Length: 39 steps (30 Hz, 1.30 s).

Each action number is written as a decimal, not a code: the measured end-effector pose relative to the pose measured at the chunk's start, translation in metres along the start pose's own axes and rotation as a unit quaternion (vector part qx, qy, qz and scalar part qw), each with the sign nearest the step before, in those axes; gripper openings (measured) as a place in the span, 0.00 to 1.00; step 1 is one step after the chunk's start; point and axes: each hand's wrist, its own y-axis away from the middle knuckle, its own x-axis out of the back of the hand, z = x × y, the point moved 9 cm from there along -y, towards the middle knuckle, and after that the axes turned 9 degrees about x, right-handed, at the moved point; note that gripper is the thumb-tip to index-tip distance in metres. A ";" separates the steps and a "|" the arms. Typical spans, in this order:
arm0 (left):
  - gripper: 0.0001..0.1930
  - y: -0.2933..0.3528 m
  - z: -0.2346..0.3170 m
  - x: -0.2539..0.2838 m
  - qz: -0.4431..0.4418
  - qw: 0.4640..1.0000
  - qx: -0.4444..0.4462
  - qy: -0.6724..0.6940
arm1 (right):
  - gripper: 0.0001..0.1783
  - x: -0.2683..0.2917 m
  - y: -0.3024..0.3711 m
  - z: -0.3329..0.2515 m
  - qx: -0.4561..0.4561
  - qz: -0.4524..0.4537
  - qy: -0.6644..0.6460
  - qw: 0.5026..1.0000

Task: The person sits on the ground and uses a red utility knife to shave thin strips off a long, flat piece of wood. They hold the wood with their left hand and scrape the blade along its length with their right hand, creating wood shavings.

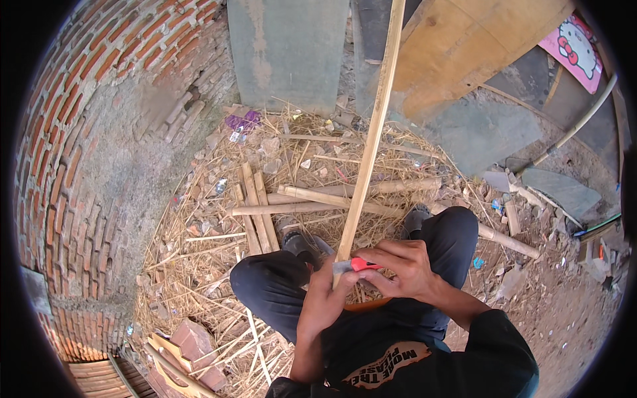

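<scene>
A long, pale strip of wood or bamboo slants up and away from my lap to the top edge. My left hand is closed round its near end, with the thumb close to a flat grey blade. That blade lies across the strip and belongs to a red-handled cutter knife. From the right, my right hand grips the handle with bent fingers. Both hands meet between my knees, above my dark trousers. My fingers hide the strip's very end in part.
Split wood pieces and poles lie on straw-littered ground around my feet. A brick wall stands at left. Grey boards and a brown sheet lean at the back. Brick blocks lie at lower left.
</scene>
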 end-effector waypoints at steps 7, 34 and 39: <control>0.21 0.007 0.004 0.003 0.021 0.998 0.010 -0.056 | 0.20 0.004 -0.007 -0.003 -0.016 -0.015 -0.004 1.000; 0.24 0.056 0.016 -0.031 0.001 0.983 -0.003 -0.183 | 0.11 0.083 0.020 0.110 -0.251 0.142 0.076 0.955; 0.22 0.034 0.031 -0.007 0.074 0.983 -0.044 -0.160 | 0.14 0.068 0.028 0.085 -0.223 0.148 0.004 0.964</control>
